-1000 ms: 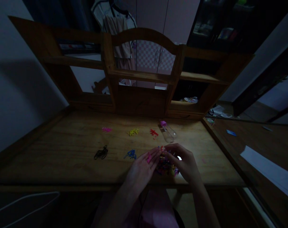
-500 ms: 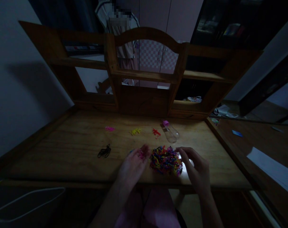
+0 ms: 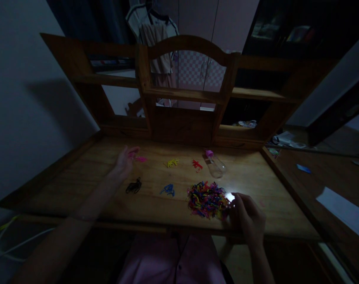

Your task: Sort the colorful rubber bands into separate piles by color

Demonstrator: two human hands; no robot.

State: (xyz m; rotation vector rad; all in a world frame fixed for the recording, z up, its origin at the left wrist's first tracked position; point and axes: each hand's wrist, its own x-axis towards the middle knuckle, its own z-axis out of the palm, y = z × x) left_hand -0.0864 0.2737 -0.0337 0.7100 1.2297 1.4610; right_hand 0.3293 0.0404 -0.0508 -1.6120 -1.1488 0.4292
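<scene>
A heap of small multicoloured rubber bands [image 3: 207,200] lies on the wooden desk [image 3: 102,205] before me. At its right edge is my right hand [image 3: 251,217], thumb and fingers pinched together; whatever is between them is too dark to make out. My left hand [image 3: 124,163] reaches out to the far left, its fingers closed around some pink rubber bands, just beside a small pink pile [image 3: 141,159]. Separate little piles lie nearby: yellow bands [image 3: 171,163], red bands [image 3: 197,165], blue bands [image 3: 168,189] and black bands [image 3: 133,185].
A clear bottle with a pink top [image 3: 215,165] lies behind the heap. Along the back of the desk rises a wooden shelf unit [image 3: 184,94]. To the right, a lower brown surface holds a white sheet [image 3: 343,211] and a small blue item [image 3: 303,168].
My left hand has moved from beside the heap, away and leftward to the pink pile, uncovering the blue bands. My right hand stays by the heap's right edge. The view has shifted slightly.
</scene>
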